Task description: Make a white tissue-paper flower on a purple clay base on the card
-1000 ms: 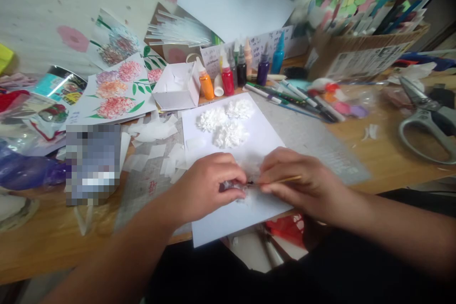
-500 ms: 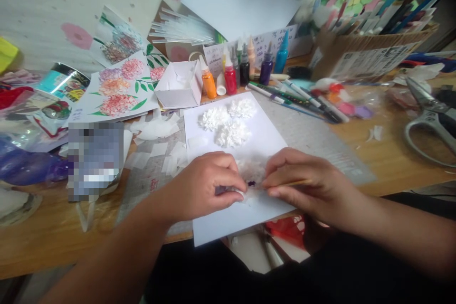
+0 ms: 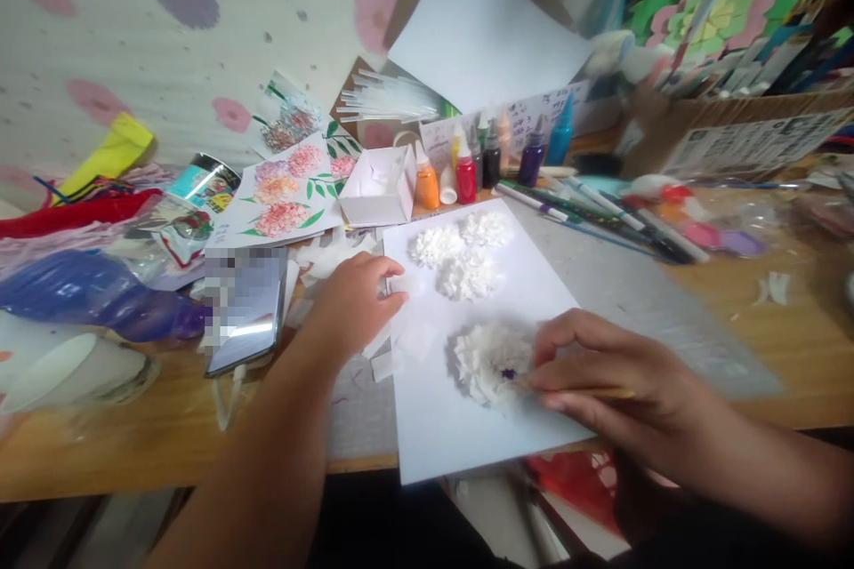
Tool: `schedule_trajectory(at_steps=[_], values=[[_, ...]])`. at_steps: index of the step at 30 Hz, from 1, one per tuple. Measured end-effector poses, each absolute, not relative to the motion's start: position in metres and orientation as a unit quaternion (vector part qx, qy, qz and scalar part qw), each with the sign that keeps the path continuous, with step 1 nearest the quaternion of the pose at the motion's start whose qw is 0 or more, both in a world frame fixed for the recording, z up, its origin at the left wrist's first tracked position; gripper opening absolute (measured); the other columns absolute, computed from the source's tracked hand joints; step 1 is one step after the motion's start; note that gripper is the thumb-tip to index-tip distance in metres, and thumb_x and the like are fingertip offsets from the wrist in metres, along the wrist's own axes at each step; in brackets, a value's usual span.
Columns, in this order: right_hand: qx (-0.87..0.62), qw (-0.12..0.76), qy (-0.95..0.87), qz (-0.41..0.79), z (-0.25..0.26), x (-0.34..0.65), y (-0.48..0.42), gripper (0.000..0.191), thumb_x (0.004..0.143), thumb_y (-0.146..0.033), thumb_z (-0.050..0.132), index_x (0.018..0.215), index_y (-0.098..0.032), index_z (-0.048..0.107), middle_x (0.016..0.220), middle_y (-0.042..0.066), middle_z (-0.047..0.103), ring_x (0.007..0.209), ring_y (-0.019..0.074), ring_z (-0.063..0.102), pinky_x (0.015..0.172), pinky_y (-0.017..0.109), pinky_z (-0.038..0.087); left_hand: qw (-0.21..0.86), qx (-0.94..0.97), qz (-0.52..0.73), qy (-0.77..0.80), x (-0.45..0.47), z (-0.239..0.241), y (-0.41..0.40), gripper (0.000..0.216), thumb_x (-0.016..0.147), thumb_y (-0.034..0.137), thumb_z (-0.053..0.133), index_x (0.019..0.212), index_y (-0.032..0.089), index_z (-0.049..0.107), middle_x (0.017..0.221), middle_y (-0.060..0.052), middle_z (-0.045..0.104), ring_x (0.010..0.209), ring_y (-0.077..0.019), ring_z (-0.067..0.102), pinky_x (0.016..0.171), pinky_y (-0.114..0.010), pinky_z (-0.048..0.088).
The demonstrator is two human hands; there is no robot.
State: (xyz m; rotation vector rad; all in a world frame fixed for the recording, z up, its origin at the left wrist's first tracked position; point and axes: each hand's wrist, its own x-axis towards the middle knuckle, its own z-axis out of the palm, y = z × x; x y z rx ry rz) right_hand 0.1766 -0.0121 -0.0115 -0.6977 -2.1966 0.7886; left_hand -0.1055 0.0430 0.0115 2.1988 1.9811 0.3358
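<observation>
My left hand is over the left edge of a white sheet of paper. Its thumb and forefinger are apart around a small white paper piece; whether they touch it I cannot tell. In my right hand a thin wooden stick is pinched, its tip hidden by the fingers. Those fingertips are at the right side of a ruffled white paper flower with a dark purple centre. Further back on the sheet sit three smaller white flowers.
Loose white paper strips lie beside a phone. Behind the sheet stand several paint bottles and a small white box. Pens lie to the right, near a cardboard box of brushes. A purple bag is at left.
My left hand has left the purple-centred flower and moved back and left to the small paper piece. My right hand stays by the flower with the stick. The view has shifted left.
</observation>
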Motion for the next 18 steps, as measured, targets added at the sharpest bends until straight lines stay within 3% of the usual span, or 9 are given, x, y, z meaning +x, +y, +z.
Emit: schedule_trajectory(at_steps=[5, 12, 18], values=[[-0.261, 0.337, -0.862, 0.274, -0.0158, 0.1776, -0.0138, 0.016, 0.088, -0.013, 0.055, 0.098, -0.02, 0.065, 0.097, 0.006, 0.053, 0.09, 0.0139, 0.055, 0.076, 0.025, 0.047, 0.069, 0.768, 0.098, 0.629, -0.0978, 0.0052, 0.0421, 0.025, 0.072, 0.035, 0.063, 0.091, 0.021, 0.058, 0.097, -0.003, 0.061, 0.09, -0.0224, 0.057, 0.077, -0.034, 0.044], [-0.252, 0.319, -0.88, 0.246, -0.0153, 0.1799, -0.0162, 0.018, 0.088, -0.015, 0.055, 0.101, -0.021, 0.065, 0.097, 0.007, 0.054, 0.092, 0.0165, 0.054, 0.075, 0.028, 0.047, 0.034, 0.758, 0.124, 0.639, -0.0967, 0.0005, 0.0435, 0.007, 0.072, 0.016, 0.051, 0.073, 0.021, 0.056, 0.077, 0.0, 0.061, 0.074, -0.0162, 0.056, 0.066, -0.028, 0.041], [-0.261, 0.328, -0.868, 0.267, -0.0167, 0.1813, -0.0166, 0.018, 0.088, -0.015, 0.055, 0.101, -0.021, 0.067, 0.096, 0.008, 0.055, 0.09, 0.0169, 0.056, 0.074, 0.03, 0.048, 0.095, 0.734, 0.157, 0.654, -0.1028, 0.0071, 0.0425, 0.009, 0.077, 0.028, 0.054, 0.081, 0.021, 0.057, 0.08, 0.0, 0.062, 0.076, -0.0167, 0.058, 0.067, -0.029, 0.043]])
